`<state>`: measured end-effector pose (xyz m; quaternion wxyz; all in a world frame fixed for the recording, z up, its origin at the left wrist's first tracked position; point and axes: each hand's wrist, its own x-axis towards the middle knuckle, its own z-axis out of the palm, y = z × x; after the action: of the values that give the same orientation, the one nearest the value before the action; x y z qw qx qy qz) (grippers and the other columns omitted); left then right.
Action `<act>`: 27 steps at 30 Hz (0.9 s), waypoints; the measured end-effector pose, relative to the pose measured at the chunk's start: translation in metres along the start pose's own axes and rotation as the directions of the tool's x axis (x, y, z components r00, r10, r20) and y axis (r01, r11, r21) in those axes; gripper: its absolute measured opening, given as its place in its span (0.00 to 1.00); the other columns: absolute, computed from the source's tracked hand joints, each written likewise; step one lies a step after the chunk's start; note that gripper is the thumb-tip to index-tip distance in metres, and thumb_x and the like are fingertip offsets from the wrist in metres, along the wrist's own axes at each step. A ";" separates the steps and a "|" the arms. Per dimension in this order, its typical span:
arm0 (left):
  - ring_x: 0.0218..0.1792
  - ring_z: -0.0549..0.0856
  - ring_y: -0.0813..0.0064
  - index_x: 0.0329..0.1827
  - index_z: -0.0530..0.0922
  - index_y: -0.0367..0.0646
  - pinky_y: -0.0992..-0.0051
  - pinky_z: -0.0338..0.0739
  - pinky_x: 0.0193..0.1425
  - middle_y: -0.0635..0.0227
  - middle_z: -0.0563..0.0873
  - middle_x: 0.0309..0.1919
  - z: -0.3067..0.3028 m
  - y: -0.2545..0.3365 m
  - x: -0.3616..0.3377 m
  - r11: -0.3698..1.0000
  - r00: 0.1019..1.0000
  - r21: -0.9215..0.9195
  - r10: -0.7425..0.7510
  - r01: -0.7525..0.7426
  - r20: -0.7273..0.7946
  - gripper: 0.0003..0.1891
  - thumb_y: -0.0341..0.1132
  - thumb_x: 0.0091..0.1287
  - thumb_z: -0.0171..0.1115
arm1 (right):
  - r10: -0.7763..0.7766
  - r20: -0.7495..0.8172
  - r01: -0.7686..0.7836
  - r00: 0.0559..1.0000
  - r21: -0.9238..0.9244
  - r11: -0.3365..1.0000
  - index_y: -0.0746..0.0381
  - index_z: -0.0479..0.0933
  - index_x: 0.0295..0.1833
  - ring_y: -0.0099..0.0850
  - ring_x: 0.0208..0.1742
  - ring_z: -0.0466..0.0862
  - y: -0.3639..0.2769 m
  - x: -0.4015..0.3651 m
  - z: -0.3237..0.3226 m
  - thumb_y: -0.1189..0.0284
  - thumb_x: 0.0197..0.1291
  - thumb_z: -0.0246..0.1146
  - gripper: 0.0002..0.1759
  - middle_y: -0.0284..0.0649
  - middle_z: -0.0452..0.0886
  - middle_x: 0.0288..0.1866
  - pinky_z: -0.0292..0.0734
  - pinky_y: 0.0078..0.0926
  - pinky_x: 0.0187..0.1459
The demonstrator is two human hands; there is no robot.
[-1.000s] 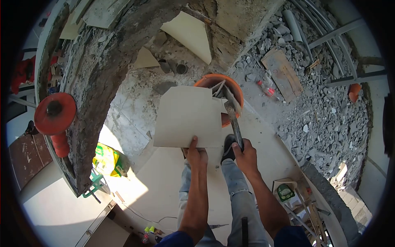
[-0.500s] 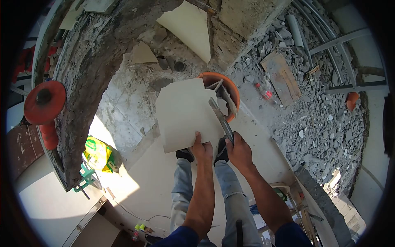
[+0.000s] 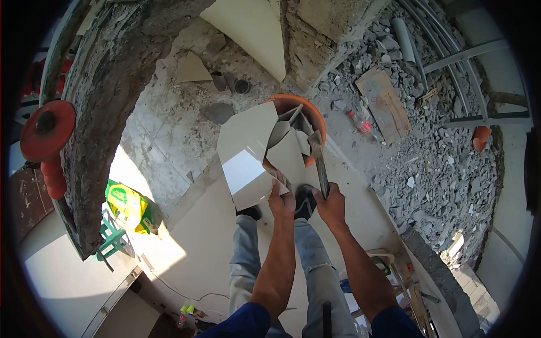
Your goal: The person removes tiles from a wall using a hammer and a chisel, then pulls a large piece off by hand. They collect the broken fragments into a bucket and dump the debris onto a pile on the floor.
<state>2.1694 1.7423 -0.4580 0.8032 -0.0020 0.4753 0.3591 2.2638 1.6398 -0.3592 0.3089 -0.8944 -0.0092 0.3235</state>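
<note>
My left hand (image 3: 283, 203) grips the lower corner of a large cream tile (image 3: 239, 132), which is tilted and catches a bright reflection. To its right, my right hand (image 3: 331, 205) is closed around the handle of a hammer (image 3: 322, 170), its head over the bucket's right edge. An orange bucket (image 3: 319, 115) stands in front of my feet, partly hidden behind the tile. Several broken tile pieces lie inside it. One loose tile piece (image 3: 286, 154) leans at its near side, between the held tile and the hammer.
Grey rubble (image 3: 434, 174) covers the floor to the right, with a wooden board (image 3: 384, 106) and a plastic bottle (image 3: 360, 124) on it. A large tile sheet (image 3: 253, 31) leans at the back. At left are a rough broken wall edge (image 3: 112, 96) and a yellow-green bag (image 3: 128, 205).
The held tile has broken on its right side, and a piece has dropped toward the bucket. The hammer has shifted slightly right and down. The held tile has tilted.
</note>
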 end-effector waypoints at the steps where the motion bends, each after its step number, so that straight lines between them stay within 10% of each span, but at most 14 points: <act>1: 0.72 0.68 0.67 0.70 0.66 0.44 0.53 0.56 0.79 0.70 0.74 0.67 0.011 0.005 -0.006 1.000 1.000 0.019 -0.006 0.005 0.020 0.24 0.28 0.72 0.58 | 0.024 -0.022 -0.023 0.999 0.040 0.999 0.70 0.74 0.43 0.43 0.27 0.84 0.007 -0.003 0.008 0.64 0.59 0.69 0.20 0.51 0.81 0.27 0.77 0.39 0.33; 7: 0.75 0.64 0.66 0.71 0.66 0.51 0.45 0.47 0.79 0.82 0.73 0.67 0.020 0.014 -0.016 0.991 0.998 0.133 -0.037 0.029 0.059 0.25 0.30 0.71 0.60 | 0.129 -0.116 -0.095 0.985 0.258 0.961 0.68 0.72 0.39 0.33 0.21 0.78 0.028 -0.022 0.045 0.66 0.58 0.70 0.17 0.39 0.76 0.21 0.75 0.34 0.28; 15: 0.63 0.78 0.67 0.65 0.71 0.42 0.64 0.72 0.71 0.65 0.80 0.58 0.056 0.085 -0.055 0.992 0.997 0.119 -0.022 0.031 -0.073 0.22 0.22 0.67 0.60 | 0.244 0.114 -0.268 0.963 0.304 0.914 0.68 0.73 0.39 0.32 0.22 0.79 0.033 -0.074 0.029 0.64 0.65 0.64 0.16 0.37 0.75 0.21 0.74 0.36 0.27; 18: 0.60 0.80 0.66 0.64 0.72 0.42 0.68 0.78 0.66 0.63 0.81 0.56 0.053 0.118 -0.097 0.963 0.991 0.254 -0.067 0.094 -0.113 0.22 0.21 0.66 0.60 | -0.073 -0.030 0.077 0.997 0.139 0.987 0.69 0.74 0.43 0.38 0.24 0.82 0.025 -0.097 0.012 0.64 0.66 0.64 0.17 0.43 0.77 0.22 0.76 0.39 0.30; 21: 0.58 0.82 0.65 0.63 0.73 0.41 0.68 0.79 0.65 0.63 0.82 0.55 0.057 0.131 -0.110 0.916 0.989 0.380 -0.083 0.126 -0.126 0.21 0.22 0.67 0.61 | -0.043 0.029 0.040 0.999 0.098 0.994 0.70 0.73 0.49 0.55 0.36 0.83 -0.009 -0.092 -0.004 0.63 0.66 0.64 0.19 0.56 0.81 0.34 0.77 0.45 0.38; 27: 0.57 0.83 0.63 0.63 0.72 0.41 0.68 0.79 0.63 0.62 0.81 0.56 0.054 0.117 -0.065 0.825 0.989 0.546 -0.142 0.143 -0.044 0.19 0.24 0.70 0.59 | -0.246 -0.208 0.276 0.947 0.128 0.953 0.71 0.70 0.54 0.58 0.40 0.83 -0.077 -0.027 0.014 0.64 0.68 0.61 0.20 0.59 0.81 0.38 0.79 0.48 0.42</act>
<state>2.1234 1.8101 -0.3389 0.7943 0.1920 0.5572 0.1471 2.2483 1.7042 -0.3095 0.4174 -0.8851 -0.0731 0.1926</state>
